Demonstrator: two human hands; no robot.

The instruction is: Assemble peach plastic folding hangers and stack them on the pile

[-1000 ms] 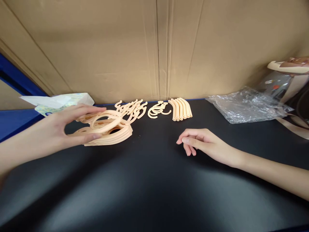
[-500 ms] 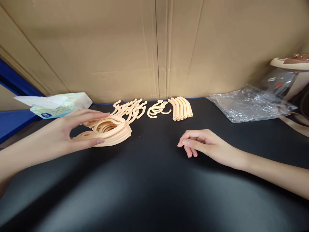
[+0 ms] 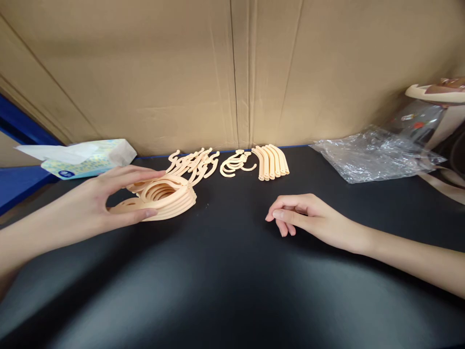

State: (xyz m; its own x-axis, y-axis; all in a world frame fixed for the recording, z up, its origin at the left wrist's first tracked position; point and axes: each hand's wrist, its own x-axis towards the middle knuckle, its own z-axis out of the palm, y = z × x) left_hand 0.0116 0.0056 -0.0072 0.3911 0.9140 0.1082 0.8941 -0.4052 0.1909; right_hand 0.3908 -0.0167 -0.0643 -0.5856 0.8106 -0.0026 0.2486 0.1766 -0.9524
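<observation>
At the left, my left hand [image 3: 98, 198] reaches over a stack of beige curved, ring-like plastic pieces [image 3: 178, 206]. Its thumb and fingers are wide apart, with part of the stack showing between them; whether the fingertips press on it I cannot tell. My right hand [image 3: 300, 215] rests over the black tabletop with its fingers curled and thumb against the forefinger; nothing shows in it. Behind the stack lies a heap of beige hooked arms [image 3: 194, 162]. Several small beige hooks [image 3: 236, 164] lie in the middle, beside a neat row of bent beige arms [image 3: 271, 162].
A tissue box [image 3: 90, 157] with a tissue sticking out stands at the back left. Crumpled clear plastic bags [image 3: 378, 152] lie at the back right, near a strap [image 3: 445, 186]. A cardboard wall [image 3: 174, 72] closes off the back of the black table [image 3: 232, 291].
The view has shifted very slightly, so the things on the table appear a little farther left. Both hands keep the same pose.
</observation>
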